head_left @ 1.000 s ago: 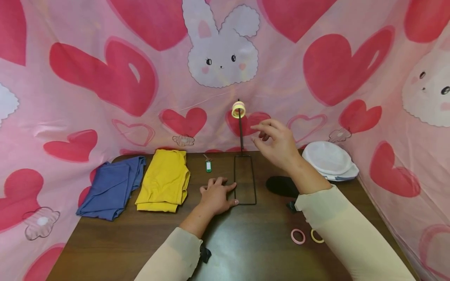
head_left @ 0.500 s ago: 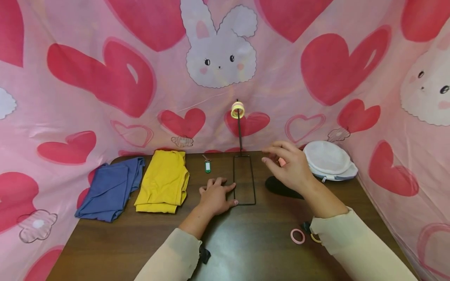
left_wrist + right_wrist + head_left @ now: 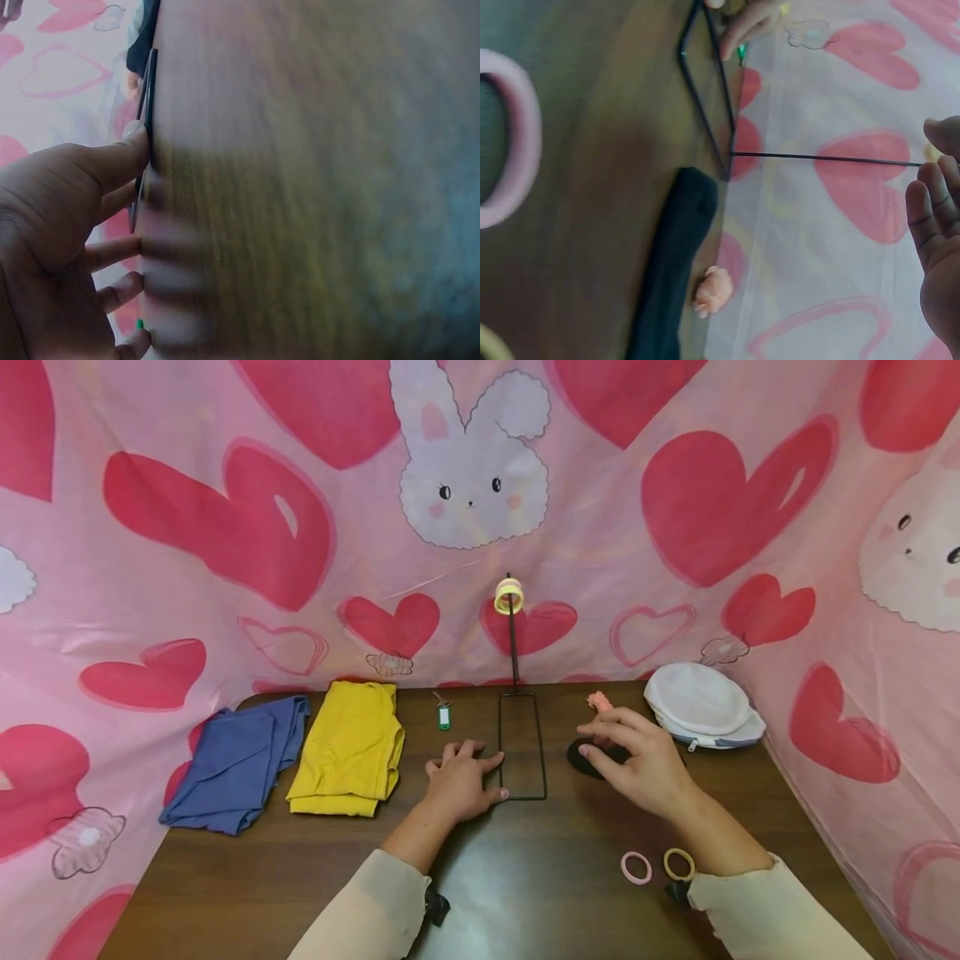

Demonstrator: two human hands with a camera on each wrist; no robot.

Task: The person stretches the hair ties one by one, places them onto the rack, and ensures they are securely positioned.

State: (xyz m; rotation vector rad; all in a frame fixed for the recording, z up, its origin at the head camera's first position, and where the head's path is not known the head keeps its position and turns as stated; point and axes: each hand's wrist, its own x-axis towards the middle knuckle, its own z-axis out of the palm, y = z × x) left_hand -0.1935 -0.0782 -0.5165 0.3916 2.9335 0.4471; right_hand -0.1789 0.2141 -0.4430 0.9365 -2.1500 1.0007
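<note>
Pink printed fabric (image 3: 585, 543), bearing hearts and rabbits, lines the rear and both sides of the work area. Dark wood-grain table (image 3: 360, 868): carries all items below. Yellow folded cloth (image 3: 347, 747): left half of the table, just beside the blue folded cloth (image 3: 236, 764) at its left. Black wire stand (image 3: 513, 647): table centre; rectangular base flat on the surface, post rising from the rear end. White pouch (image 3: 701, 702): rear right corner.

Left hand (image 3: 462, 783): fingers spread; index finger and thumb rest on the left rail of the stand base. Right hand (image 3: 641, 760): raised at right of the stand, grips nothing; thumb apart from the fingers, which lie close together.

Black elongated object (image 3: 667, 277): on the table, partly behind the right hand in the head view. Coral item (image 3: 598, 701): just behind it. Pink and yellow ring stack (image 3: 517, 589): around the stand's upper end. Loose pink ring (image 3: 529, 139) and loose yellow ring (image 3: 692, 863): near each other, front right. Green key tag (image 3: 444, 717): between yellow cloth and stand.
</note>
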